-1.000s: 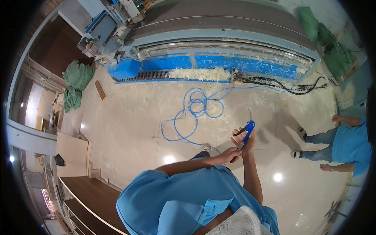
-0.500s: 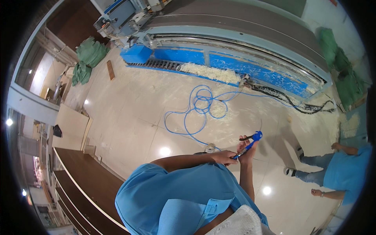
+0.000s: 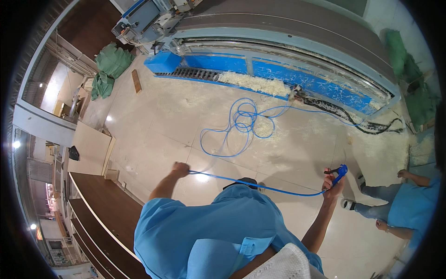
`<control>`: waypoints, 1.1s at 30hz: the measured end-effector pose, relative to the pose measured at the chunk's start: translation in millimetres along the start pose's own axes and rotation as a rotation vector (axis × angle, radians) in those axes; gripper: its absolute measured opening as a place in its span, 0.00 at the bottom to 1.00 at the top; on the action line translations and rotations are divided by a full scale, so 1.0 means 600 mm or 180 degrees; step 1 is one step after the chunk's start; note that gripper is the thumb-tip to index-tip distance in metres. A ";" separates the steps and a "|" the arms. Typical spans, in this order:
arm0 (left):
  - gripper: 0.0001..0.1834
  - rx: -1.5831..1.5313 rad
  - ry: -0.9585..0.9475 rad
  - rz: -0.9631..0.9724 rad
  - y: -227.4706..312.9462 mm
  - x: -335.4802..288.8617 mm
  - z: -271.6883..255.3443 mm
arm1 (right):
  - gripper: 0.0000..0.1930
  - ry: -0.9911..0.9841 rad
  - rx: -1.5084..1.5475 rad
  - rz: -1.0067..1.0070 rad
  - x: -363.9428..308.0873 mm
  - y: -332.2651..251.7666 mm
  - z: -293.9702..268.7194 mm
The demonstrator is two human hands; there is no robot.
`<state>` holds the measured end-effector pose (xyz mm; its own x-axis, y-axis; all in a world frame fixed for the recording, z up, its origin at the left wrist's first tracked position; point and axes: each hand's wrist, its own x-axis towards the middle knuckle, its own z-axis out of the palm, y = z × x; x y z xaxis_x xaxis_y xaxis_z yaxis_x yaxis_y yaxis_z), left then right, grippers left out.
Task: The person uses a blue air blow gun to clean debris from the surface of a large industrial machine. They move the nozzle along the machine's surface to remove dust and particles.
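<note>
My right hand (image 3: 332, 185) is wrapped round a blue air blow gun (image 3: 343, 171) with a black lever, held out to the right. From the gun a blue air hose (image 3: 278, 190) runs across in front of my body to my left hand (image 3: 181, 169). That hand is closed on the hose, with the arm stretched out to the left. Between the two hands the hose sags a little. More of it lies in loose loops on the tiled floor (image 3: 176, 121) ahead.
A long machine (image 3: 297, 42) with a blue lower panel stands ahead, with pale shavings (image 3: 255, 83) along its base. Another person (image 3: 404, 200) in blue is at the right. Brown shelving (image 3: 102, 200) is close on my left. Green sacks (image 3: 114, 60) sit far left.
My hands were together at the blow gun and are now wide apart. My left hand moved left, pulling the hose out; my right hand moved right with the gun.
</note>
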<state>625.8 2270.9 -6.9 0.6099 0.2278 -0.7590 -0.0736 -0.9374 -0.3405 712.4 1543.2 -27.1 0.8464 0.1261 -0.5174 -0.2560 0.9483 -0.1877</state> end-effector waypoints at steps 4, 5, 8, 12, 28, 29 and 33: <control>0.17 -0.0467 -0.0139 -0.0595 -0.042 -0.047 0.048 | 0.38 0.0112 0.0071 -0.0177 0.057 -0.028 -0.014; 0.18 -0.0604 -0.0169 -0.0767 -0.037 -0.052 0.065 | 0.37 -0.0016 0.0185 -0.0142 0.081 -0.020 -0.016; 0.21 -0.1347 -0.0400 -0.0961 0.020 -0.030 0.115 | 0.37 -0.1150 0.1251 0.0698 0.166 0.013 -0.007; 0.21 -0.1920 -0.1121 -0.0429 0.096 0.046 0.158 | 0.35 -0.0963 0.1119 0.0893 0.265 0.118 0.033; 0.16 -0.3050 -0.0535 -0.1241 0.062 0.213 -0.069 | 0.34 -0.0650 0.0388 0.1713 0.582 0.195 0.260; 0.16 -0.3148 -0.0465 -0.1345 0.057 0.211 -0.077 | 0.33 -0.0564 0.0222 0.1602 0.596 0.188 0.272; 0.16 -0.3528 -0.0275 -0.1589 0.069 0.203 -0.070 | 0.31 -0.0575 0.0098 0.1209 0.668 0.144 0.333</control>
<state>730.0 2248.6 -90.4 0.3211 0.6046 -0.7289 0.8932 -0.4492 0.0209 1122.5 1733.7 -83.9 0.7635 0.5149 -0.3898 -0.5539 0.8325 0.0146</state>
